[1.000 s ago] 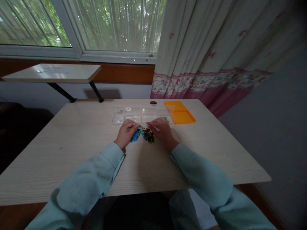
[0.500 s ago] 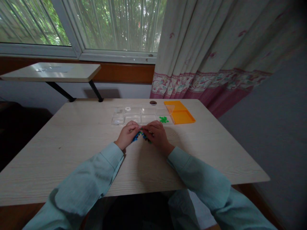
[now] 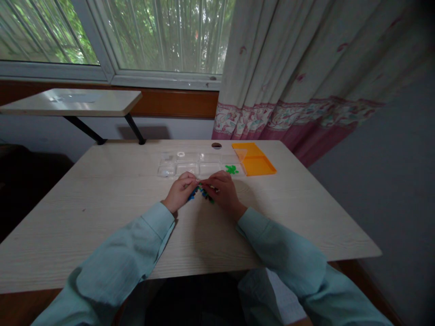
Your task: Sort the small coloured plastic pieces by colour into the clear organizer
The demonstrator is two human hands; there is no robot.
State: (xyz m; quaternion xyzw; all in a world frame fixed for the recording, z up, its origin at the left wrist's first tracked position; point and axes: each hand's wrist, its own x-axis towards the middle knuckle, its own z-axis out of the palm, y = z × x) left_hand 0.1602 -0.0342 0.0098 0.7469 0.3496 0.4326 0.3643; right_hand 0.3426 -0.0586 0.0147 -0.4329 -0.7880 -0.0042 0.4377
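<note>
My left hand and my right hand meet over the middle of the desk, thumbs and fingers pinched together fingertip to fingertip. Between and beneath them shows a chain-like assembly of small plastic pieces in blue, green and black. Its blue part hangs below the left fingers, and the darker part hangs below the right ones. The fingers cover much of it, so the exact kind of piece cannot be made out. Just beyond the right hand, loose green pieces lie in a compartment of a clear plastic box.
The clear compartment box lies behind my hands. An orange tray adjoins its right end. A raised shelf on black legs stands at the desk's back left. A curtain hangs at the back right, beside the window.
Both hands keep nearly the same place and pinch. The small pieces between them have shifted very slightly.
</note>
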